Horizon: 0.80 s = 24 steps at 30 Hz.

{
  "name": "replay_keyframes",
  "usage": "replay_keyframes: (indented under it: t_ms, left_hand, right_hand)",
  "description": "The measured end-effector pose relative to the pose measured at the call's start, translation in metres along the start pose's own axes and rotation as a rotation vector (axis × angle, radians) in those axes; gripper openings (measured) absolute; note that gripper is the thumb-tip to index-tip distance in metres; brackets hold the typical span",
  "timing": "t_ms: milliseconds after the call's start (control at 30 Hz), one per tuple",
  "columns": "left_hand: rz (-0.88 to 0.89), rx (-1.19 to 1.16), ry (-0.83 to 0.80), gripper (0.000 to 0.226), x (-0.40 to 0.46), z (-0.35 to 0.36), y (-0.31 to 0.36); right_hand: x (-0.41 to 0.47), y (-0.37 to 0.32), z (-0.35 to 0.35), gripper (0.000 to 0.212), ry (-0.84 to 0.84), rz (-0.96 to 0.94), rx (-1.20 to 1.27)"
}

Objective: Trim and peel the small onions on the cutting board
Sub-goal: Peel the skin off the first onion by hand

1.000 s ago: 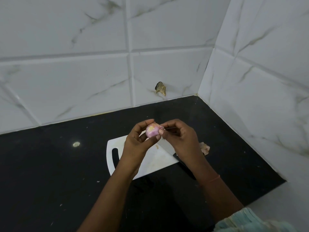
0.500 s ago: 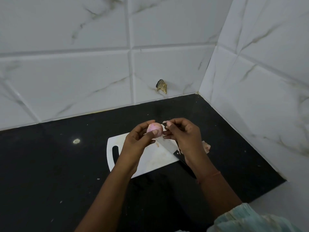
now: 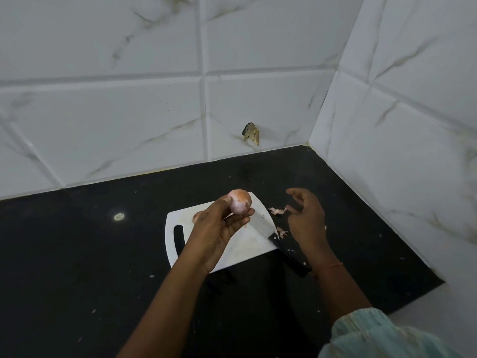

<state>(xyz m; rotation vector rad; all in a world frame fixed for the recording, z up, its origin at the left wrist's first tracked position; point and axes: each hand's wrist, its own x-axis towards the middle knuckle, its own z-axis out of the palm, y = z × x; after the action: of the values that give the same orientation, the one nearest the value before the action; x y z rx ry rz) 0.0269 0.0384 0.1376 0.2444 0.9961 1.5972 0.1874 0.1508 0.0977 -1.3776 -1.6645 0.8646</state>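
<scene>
Black worktop (image 3: 77,254) is filling the near view, speckled with crumbs. White cutting board (image 3: 245,249) is lying at centre, knife (image 3: 278,236) resting across its 3 o'clock edge. Left hand (image 3: 219,226) is gripping a small onion (image 3: 240,202) above the board; right hand (image 3: 305,215) is hovering loose-fingered, holding nothing, over peel scraps (image 3: 276,210). Marbled white wall tiles (image 3: 129,112) are rising at 12 o'clock and 3 o'clock.

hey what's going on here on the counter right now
A person is peeling small onions. The left hand holds a partly peeled onion above the white cutting board. The right hand hangs open beside it over scraps of skin. A knife lies across the board's right edge, untouched.
</scene>
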Motion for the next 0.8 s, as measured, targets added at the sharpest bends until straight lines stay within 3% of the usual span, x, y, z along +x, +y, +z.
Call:
replay_keyframes:
  t_ms: [233,400,533,800]
  left_hand:
    - [-0.030,-0.057,-0.017,0.030,0.000,0.000,-0.003]
    - [-0.014,-0.031,-0.034,0.022,0.000,0.002,-0.005]
    - [0.014,0.004,-0.029,0.030,0.002,-0.001,-0.007]
    - [0.096,0.118,0.038,0.031,0.002,-0.005,-0.010]
  right_hand:
    - [0.002,0.019,-0.003,0.051,0.116,-0.182,-0.156]
    - [0.006,0.024,-0.005,0.037,-0.059,-0.096,-0.298]
    - [-0.005,0.012,-0.005,0.018,0.015,-0.223,-0.253]
    - [-0.029,-0.035,0.007,0.022,-0.176,-0.438,-0.010]
